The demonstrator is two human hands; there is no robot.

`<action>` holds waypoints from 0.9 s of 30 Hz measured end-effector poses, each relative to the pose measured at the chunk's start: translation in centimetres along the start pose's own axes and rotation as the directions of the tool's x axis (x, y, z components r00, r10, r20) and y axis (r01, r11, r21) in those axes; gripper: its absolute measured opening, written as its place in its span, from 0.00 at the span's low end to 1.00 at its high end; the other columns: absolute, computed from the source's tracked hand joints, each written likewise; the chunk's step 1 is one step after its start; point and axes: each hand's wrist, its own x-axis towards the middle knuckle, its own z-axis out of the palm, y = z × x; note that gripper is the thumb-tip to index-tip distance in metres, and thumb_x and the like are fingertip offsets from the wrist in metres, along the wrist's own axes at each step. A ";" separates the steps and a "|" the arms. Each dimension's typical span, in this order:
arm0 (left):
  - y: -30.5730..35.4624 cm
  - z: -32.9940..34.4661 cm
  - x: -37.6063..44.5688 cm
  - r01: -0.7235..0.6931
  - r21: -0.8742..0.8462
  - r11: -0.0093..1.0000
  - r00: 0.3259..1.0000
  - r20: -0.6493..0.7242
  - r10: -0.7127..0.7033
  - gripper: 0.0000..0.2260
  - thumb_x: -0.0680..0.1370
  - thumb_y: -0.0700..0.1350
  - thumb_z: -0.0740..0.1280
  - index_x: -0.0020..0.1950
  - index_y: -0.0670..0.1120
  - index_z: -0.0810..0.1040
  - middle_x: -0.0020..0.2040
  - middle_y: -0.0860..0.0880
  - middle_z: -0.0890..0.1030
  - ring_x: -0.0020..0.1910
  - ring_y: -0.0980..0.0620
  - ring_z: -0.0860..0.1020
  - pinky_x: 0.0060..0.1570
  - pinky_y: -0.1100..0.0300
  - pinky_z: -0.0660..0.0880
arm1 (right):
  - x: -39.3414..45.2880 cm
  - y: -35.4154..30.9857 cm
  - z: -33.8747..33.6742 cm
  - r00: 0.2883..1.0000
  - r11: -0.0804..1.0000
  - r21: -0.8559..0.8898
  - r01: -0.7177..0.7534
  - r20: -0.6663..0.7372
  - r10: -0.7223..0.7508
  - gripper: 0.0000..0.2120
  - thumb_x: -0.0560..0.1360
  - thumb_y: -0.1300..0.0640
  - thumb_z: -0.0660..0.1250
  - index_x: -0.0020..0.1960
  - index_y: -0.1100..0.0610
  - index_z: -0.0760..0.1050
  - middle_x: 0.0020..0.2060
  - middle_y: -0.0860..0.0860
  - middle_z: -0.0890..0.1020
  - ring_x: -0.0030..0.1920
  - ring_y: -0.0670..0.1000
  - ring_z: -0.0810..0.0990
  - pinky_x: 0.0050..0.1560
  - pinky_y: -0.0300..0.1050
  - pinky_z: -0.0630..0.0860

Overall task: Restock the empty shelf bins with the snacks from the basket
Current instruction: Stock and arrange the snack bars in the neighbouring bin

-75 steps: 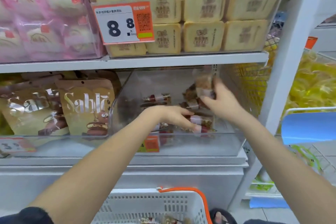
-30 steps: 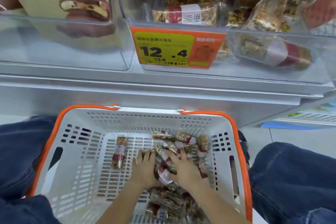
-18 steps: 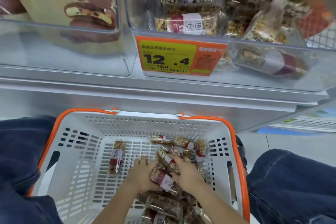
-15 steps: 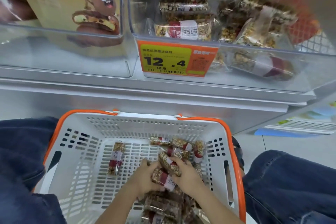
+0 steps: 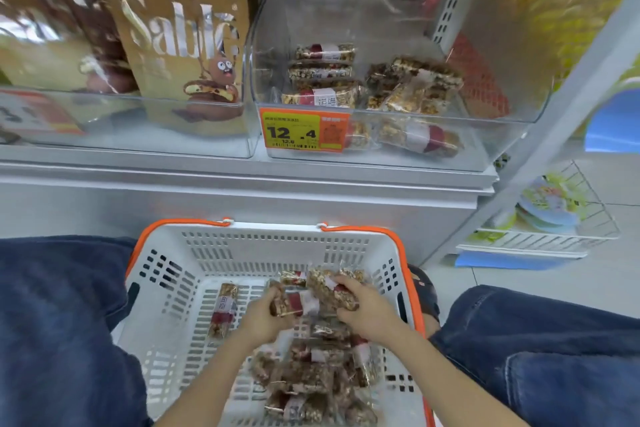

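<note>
Both hands are down in the white slotted basket with its orange rim. The left hand curls its fingers round a wrapped nut bar whose long axis runs roughly left to right. The right hand pinches a second bar lying slantwise, its far end towards the shelf. More bars are heaped beneath the wrists, and one lone bar lies apart at the left, pointing away from the person. The target, a clear plastic bin, stands above and beyond the basket, part filled, with free room at its right side, nearer the right hand. The wrappers look thin, glossy and crinkly; the bars themselves are lumpy, rigid blocks with red and white labels.
</note>
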 end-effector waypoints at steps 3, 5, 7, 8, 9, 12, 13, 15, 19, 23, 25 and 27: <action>4.1 -4.3 -1.2 -0.185 0.102 0.977 0.982 -0.012 0.187 0.29 0.69 0.50 0.75 0.68 0.50 0.69 0.61 0.54 0.74 0.49 0.51 0.76 0.41 0.61 0.75 | -1.7 -3.2 -4.1 0.992 0.992 0.049 0.120 -0.051 -0.117 0.27 0.75 0.58 0.65 0.71 0.44 0.64 0.61 0.49 0.75 0.47 0.51 0.78 0.45 0.43 0.75; 7.2 -7.2 -2.9 -0.312 0.199 0.929 0.945 -0.035 0.325 0.29 0.67 0.57 0.75 0.65 0.58 0.70 0.60 0.53 0.76 0.54 0.53 0.76 0.50 0.58 0.75 | -3.7 -6.2 -7.6 0.971 0.972 0.072 0.225 -0.098 -0.217 0.26 0.75 0.58 0.65 0.69 0.42 0.66 0.50 0.43 0.78 0.37 0.49 0.76 0.40 0.44 0.75; 10.9 -10.1 -5.5 -0.442 0.253 0.861 0.871 -0.110 0.479 0.30 0.65 0.59 0.75 0.65 0.62 0.70 0.60 0.54 0.75 0.58 0.56 0.73 0.58 0.57 0.72 | -6.5 -9.4 -11.5 0.922 0.934 0.016 0.358 -0.167 -0.351 0.25 0.74 0.56 0.67 0.67 0.38 0.67 0.50 0.43 0.79 0.35 0.43 0.76 0.39 0.39 0.74; 13.1 -11.4 -7.1 -0.500 0.274 0.822 0.818 -0.163 0.552 0.29 0.65 0.56 0.76 0.64 0.61 0.71 0.59 0.54 0.75 0.57 0.58 0.72 0.58 0.61 0.71 | -8.1 -10.9 -13.4 0.885 0.906 0.000 0.423 -0.216 -0.413 0.24 0.74 0.55 0.68 0.65 0.36 0.68 0.53 0.42 0.78 0.39 0.40 0.77 0.40 0.36 0.74; 15.3 -12.7 -8.7 -0.553 0.286 0.783 0.757 -0.220 0.615 0.26 0.66 0.53 0.77 0.61 0.59 0.73 0.56 0.52 0.76 0.55 0.59 0.72 0.54 0.66 0.70 | -9.5 -12.3 -15.4 0.837 0.872 0.004 0.490 -0.282 -0.469 0.24 0.73 0.54 0.68 0.64 0.35 0.68 0.55 0.40 0.77 0.44 0.39 0.78 0.42 0.33 0.74; 22.3 -15.4 -12.0 -0.652 0.343 0.676 0.561 -0.381 0.735 0.19 0.66 0.48 0.77 0.50 0.60 0.72 0.51 0.52 0.74 0.49 0.65 0.71 0.45 0.74 0.66 | -11.4 -15.0 -20.9 0.617 0.778 -0.070 0.625 -0.566 -0.546 0.26 0.71 0.54 0.68 0.65 0.36 0.69 0.57 0.38 0.77 0.55 0.40 0.76 0.51 0.33 0.73; 24.4 -16.0 -12.0 -0.658 0.362 0.661 0.512 -0.428 0.744 0.19 0.67 0.47 0.77 0.50 0.59 0.71 0.52 0.52 0.73 0.49 0.65 0.70 0.45 0.75 0.65 | -10.7 -15.4 -22.4 0.543 0.773 -0.125 0.622 -0.643 -0.541 0.26 0.72 0.54 0.68 0.67 0.38 0.68 0.58 0.40 0.77 0.58 0.40 0.75 0.55 0.32 0.71; 28.3 -16.5 -10.7 -0.626 0.401 0.669 0.481 -0.477 0.736 0.19 0.68 0.49 0.75 0.55 0.56 0.71 0.53 0.51 0.70 0.47 0.58 0.72 0.46 0.68 0.68 | -8.1 -15.9 -24.7 0.477 0.803 -0.158 0.575 -0.732 -0.486 0.27 0.73 0.56 0.68 0.68 0.39 0.67 0.62 0.43 0.74 0.62 0.42 0.71 0.57 0.28 0.66; 33.4 -16.5 -4.9 -0.454 0.598 0.660 0.517 -0.427 0.742 0.23 0.73 0.52 0.71 0.64 0.52 0.67 0.62 0.44 0.66 0.57 0.40 0.72 0.58 0.48 0.70 | -1.5 -14.0 -26.9 0.553 0.880 -0.299 0.369 -0.690 -0.467 0.29 0.75 0.59 0.66 0.71 0.39 0.63 0.71 0.57 0.63 0.74 0.54 0.57 0.67 0.41 0.60; 32.3 -17.3 1.9 -0.221 0.751 0.622 0.880 -0.122 0.459 0.40 0.71 0.66 0.65 0.76 0.59 0.50 0.78 0.48 0.45 0.76 0.39 0.45 0.71 0.35 0.46 | 2.2 -11.1 -28.5 0.890 0.889 -0.441 -0.128 -0.447 -0.094 0.33 0.76 0.55 0.58 0.74 0.34 0.49 0.77 0.49 0.39 0.76 0.60 0.42 0.73 0.64 0.47; 31.6 -17.4 3.2 -0.298 0.543 0.785 0.927 -0.031 0.374 0.49 0.63 0.72 0.66 0.76 0.61 0.45 0.79 0.48 0.47 0.77 0.42 0.49 0.73 0.41 0.52 | 2.8 -10.8 -29.0 0.924 0.906 -0.398 -0.143 -0.381 -0.021 0.33 0.75 0.51 0.59 0.75 0.35 0.48 0.77 0.51 0.40 0.76 0.63 0.44 0.74 0.62 0.49; 31.7 -17.1 3.1 -0.383 0.477 0.791 0.876 -0.086 0.475 0.45 0.66 0.68 0.69 0.77 0.57 0.51 0.78 0.47 0.56 0.75 0.45 0.56 0.72 0.48 0.58 | 2.2 -11.1 -29.4 0.936 0.922 -0.382 -0.068 -0.345 -0.073 0.33 0.76 0.52 0.62 0.76 0.41 0.51 0.77 0.56 0.49 0.75 0.62 0.54 0.74 0.52 0.55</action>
